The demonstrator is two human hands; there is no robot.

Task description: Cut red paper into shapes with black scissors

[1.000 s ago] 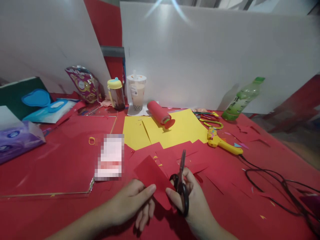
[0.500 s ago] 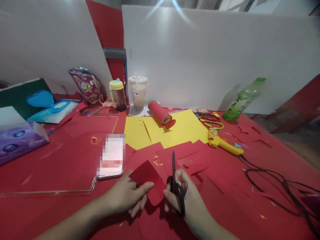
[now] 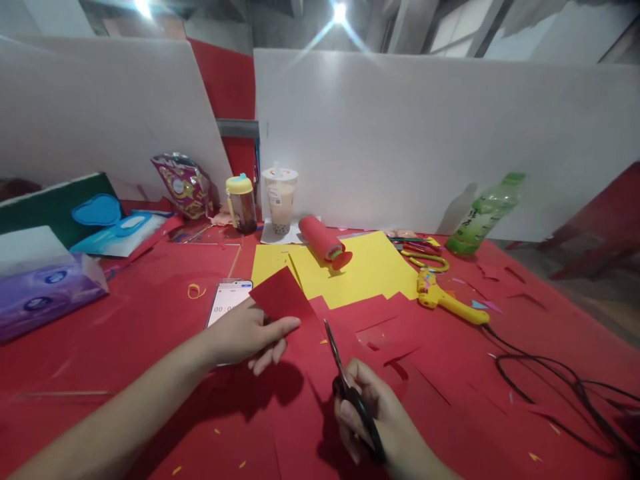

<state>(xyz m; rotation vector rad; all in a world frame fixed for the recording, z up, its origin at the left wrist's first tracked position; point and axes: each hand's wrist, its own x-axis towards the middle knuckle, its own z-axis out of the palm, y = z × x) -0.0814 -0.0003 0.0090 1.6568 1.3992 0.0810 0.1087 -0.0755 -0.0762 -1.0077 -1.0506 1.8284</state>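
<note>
My left hand (image 3: 245, 333) pinches a small piece of red paper (image 3: 281, 294) and holds it raised above the red table (image 3: 125, 347), just right of a phone (image 3: 227, 301). My right hand (image 3: 385, 420), low in the view, grips black-handled scissors (image 3: 350, 387) whose closed blades point up and to the left toward the paper without touching it. Red paper sheets with cut slits (image 3: 385, 333) lie under and beyond the scissors.
Yellow paper sheets (image 3: 360, 267) carry a red roll (image 3: 324, 240). A yellow glue gun (image 3: 443, 297) with a black cord (image 3: 550, 380) lies at right, near a green bottle (image 3: 483, 213). Drinks (image 3: 280, 200), a snack bag (image 3: 183, 183), wipes (image 3: 120, 223) and tissues (image 3: 45, 283) stand at back left.
My left hand lifted the red paper up and away to the left, off the scissors. My right hand dropped lower with the scissors, blades tilted left. The view tilted upward.
</note>
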